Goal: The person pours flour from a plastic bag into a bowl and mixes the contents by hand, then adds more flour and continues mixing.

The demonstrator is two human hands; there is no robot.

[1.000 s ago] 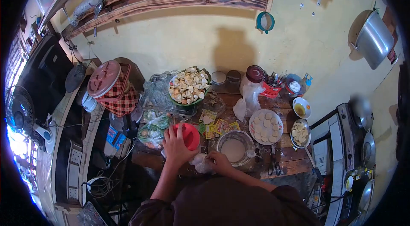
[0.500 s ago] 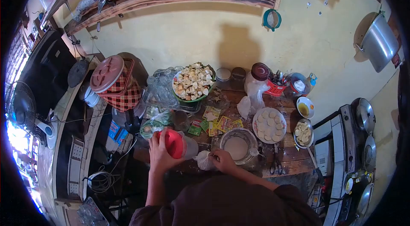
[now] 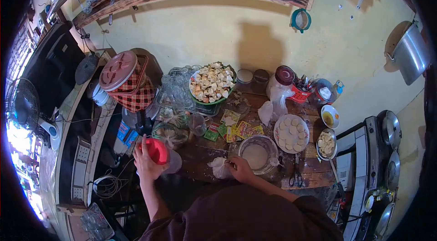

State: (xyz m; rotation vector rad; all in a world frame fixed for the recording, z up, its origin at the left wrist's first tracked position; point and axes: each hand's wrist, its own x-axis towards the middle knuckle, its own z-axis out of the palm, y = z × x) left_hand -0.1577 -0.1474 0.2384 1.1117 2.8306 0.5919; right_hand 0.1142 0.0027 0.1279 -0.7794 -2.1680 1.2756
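Observation:
My left hand point(image 3: 148, 166) is closed around a translucent plastic container point(image 3: 174, 162) with a red top point(image 3: 157, 151), tilted at the table's front left edge. My right hand point(image 3: 241, 170) pinches the neck of a small clear plastic bag point(image 3: 219, 168) of white powder that rests on the table. Just beyond that hand stands a metal pot point(image 3: 276, 147) with a pale, whitish mixture point(image 3: 255, 156) inside. Several seasoning sachets point(image 3: 244, 130), green and yellow, lie behind the pot. To its right, a white plate point(image 3: 291, 150) carries flat, pale round slices.
A green-rimmed basin heaped with cut pieces point(image 3: 212, 83) stands at the back beside glassware point(image 3: 176, 89). Scissors point(image 3: 296, 177) lie near the front edge. Bowls of yellow liquid point(image 3: 329, 115) and pale slices point(image 3: 326, 144) sit right, near the stove point(image 3: 372, 150). A checkered cooler point(image 3: 132, 90) stands left.
My left hand has carried the red-topped container leftward, away from the bag. My right hand stays at the bag's neck. The whole view has shifted slightly.

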